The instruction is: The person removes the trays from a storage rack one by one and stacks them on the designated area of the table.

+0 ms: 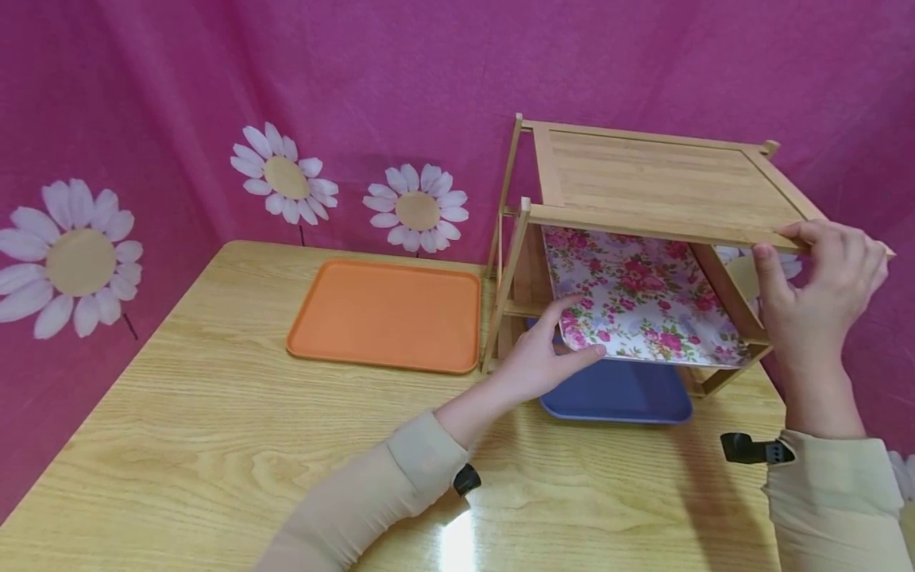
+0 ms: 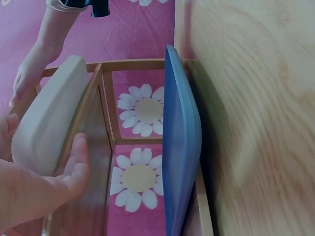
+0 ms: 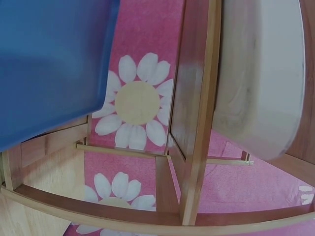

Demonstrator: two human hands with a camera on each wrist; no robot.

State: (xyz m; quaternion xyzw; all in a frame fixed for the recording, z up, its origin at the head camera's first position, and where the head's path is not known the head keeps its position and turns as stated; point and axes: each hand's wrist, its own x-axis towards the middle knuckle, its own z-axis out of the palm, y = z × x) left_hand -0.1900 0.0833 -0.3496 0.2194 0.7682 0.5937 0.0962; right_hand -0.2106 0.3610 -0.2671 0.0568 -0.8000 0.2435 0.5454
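My left hand (image 1: 532,361) holds a white tray with a pink floral print (image 1: 643,306) by its front left corner, on the middle tier of a wooden rack (image 1: 650,175). In the left wrist view the tray's pale underside (image 2: 51,115) lies between the left thumb and fingers. At the rack's front right top corner my right hand (image 1: 822,278) grips the wooden edge, thumb in front and fingers over the top. A blue tray (image 1: 618,393) lies under the middle tier, its front part sticking out of the rack. The right wrist view shows both trays' corners but not the right hand.
An orange tray (image 1: 389,314) lies flat on the wooden table (image 1: 236,445), left of the rack and close to its left legs. Behind the table hangs a magenta cloth (image 1: 400,71) with large white daisies.
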